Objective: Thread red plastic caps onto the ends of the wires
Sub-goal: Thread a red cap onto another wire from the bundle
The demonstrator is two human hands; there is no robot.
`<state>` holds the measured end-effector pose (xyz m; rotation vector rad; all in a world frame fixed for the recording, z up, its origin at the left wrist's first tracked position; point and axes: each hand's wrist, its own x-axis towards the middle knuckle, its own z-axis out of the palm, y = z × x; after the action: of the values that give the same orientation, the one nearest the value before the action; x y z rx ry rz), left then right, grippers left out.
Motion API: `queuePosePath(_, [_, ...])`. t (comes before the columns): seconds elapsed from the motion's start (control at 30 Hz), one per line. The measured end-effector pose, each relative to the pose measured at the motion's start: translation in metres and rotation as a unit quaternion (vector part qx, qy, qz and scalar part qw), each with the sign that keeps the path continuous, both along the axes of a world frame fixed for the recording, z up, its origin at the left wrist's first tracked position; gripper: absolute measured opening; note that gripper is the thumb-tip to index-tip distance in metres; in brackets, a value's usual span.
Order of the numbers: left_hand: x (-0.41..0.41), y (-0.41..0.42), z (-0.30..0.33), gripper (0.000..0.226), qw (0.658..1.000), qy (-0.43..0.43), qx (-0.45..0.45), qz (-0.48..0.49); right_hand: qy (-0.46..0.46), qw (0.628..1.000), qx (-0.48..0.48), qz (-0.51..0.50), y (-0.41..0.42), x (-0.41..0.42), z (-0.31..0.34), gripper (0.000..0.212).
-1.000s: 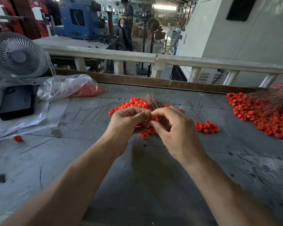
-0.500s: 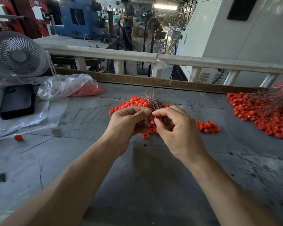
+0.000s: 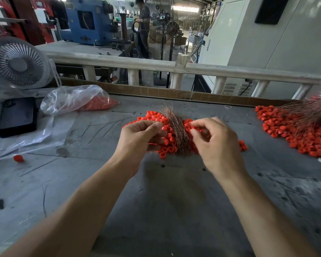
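Copper-coloured thin wires (image 3: 176, 127) lie bundled on our pile of small red plastic caps (image 3: 167, 140), on the grey table. Our left hand (image 3: 139, 138) pinches something unclear; right hand (image 3: 217, 143) curls empty. Wires probably bend easily: grip near tips.

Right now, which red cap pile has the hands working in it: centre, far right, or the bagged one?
The centre pile: both the left hand and right hand are at it, flanking a wire bundle. The far-right pile and clear bag sit untouched.
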<state>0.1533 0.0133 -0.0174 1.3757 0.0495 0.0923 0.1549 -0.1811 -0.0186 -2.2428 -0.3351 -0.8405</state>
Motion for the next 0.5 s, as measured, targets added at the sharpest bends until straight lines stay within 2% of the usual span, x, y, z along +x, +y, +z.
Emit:
queuePosePath(0.13, [0.001,0.002,-0.002,0.012,0.994,-0.017,0.107,0.023,0.028,0.988,0.010,-0.154,-0.037,0.013,0.000,0.008])
queuePosePath(0.23, [0.004,0.005,-0.006,0.013,0.978,-0.022,0.204,0.048,0.083,0.968,0.010,-0.237,-0.064,0.021,-0.005,0.009])
queuePosePath(0.33, [0.006,0.010,-0.011,0.017,0.950,-0.029,0.303,0.067,0.148,0.947,0.009,-0.287,-0.078,0.027,-0.010,0.012])
queuePosePath(0.5, [0.009,0.014,-0.014,0.018,0.925,-0.026,0.370,0.080,0.194,0.928,-0.011,-0.319,-0.084,0.030,-0.016,0.013])
